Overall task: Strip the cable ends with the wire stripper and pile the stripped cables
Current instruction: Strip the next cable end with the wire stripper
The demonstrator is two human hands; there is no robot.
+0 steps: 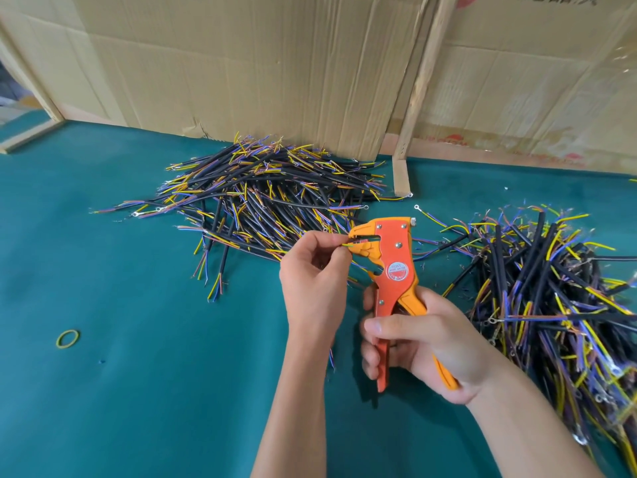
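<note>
**Wire held in the stripper's jaws**

Wire, yellow-green and thin, is pinched between the thumb and fingers of the left hand, its tip inside the jaws of the stripper. The right hand grips the stripper's orange handles, tool upright above the green table. One pile of cables lies behind the hands; a second heap lies to the right. A rubber band lies apart at left, cardboard behind.
</note>
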